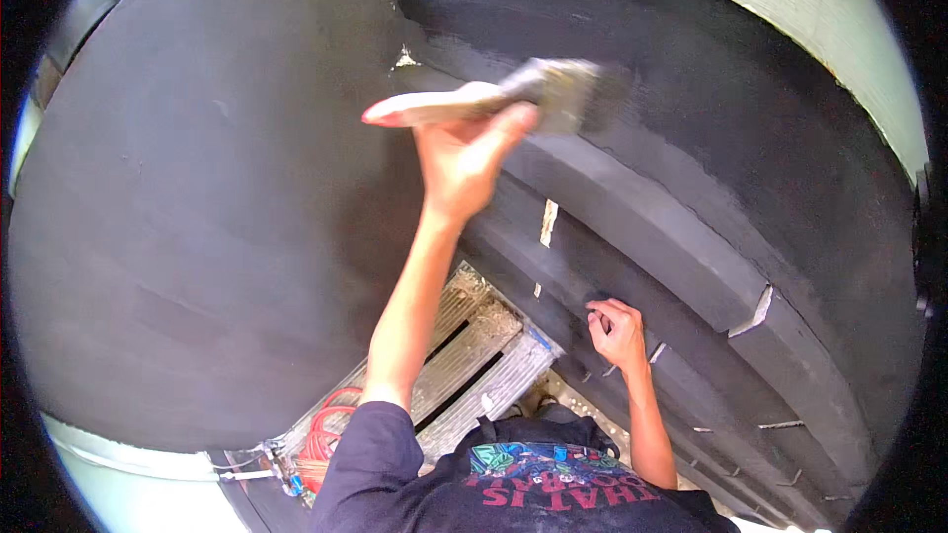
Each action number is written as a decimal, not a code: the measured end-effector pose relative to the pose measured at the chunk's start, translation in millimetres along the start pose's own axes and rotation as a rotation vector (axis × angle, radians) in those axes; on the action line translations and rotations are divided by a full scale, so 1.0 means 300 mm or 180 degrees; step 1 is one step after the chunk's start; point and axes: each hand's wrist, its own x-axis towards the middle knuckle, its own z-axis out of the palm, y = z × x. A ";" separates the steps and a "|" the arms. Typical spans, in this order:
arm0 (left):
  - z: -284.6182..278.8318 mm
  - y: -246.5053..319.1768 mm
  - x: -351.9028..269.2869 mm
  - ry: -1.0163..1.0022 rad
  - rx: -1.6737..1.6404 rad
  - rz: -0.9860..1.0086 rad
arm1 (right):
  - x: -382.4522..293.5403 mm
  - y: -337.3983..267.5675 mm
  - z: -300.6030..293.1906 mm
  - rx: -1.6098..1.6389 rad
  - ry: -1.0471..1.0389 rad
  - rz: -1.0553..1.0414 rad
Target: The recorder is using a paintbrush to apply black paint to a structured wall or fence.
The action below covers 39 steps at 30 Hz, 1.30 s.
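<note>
My left hand is raised and closed around a flat paintbrush, whose pale handle has a red tip. The blurred bristles lie over the dark upper part of a large curved hull coated dark grey. Lower right, my right hand is near the stepped ridges of the same surface, its fingers curled. Whether it rests on the surface, or holds anything small, cannot be told. Pale uncoated patches show on the ridges.
A ribbed metal plank lies below, left of my body. Coiled red hose and a fitting with a blue part are at lower left. A large rounded dark surface fills the left side. A pale green rim curves along the upper right.
</note>
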 end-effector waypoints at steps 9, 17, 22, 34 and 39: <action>-0.255 -0.233 0.147 0.0839 0.0683 -0.0338 | 0.001 -0.013 0.017 0.0123 0.0045 0.0088; -0.294 -0.084 0.195 0.1489 0.0663 0.0211 | 0.021 0.005 0.014 0.0075 0.0033 0.0021; 0.086 0.086 0.002 0.0523 -0.0088 0.0099 | 0.000 0.017 0.007 -0.0003 0.0117 0.0021; 0.205 0.004 0.028 0.0392 -0.0189 0.0010 | -0.012 -0.005 -0.002 0.0115 0.0051 0.0167; 0.139 -0.023 0.058 0.0926 0.0430 0.0058 | 0.008 -0.006 -0.009 0.0083 0.0095 0.0084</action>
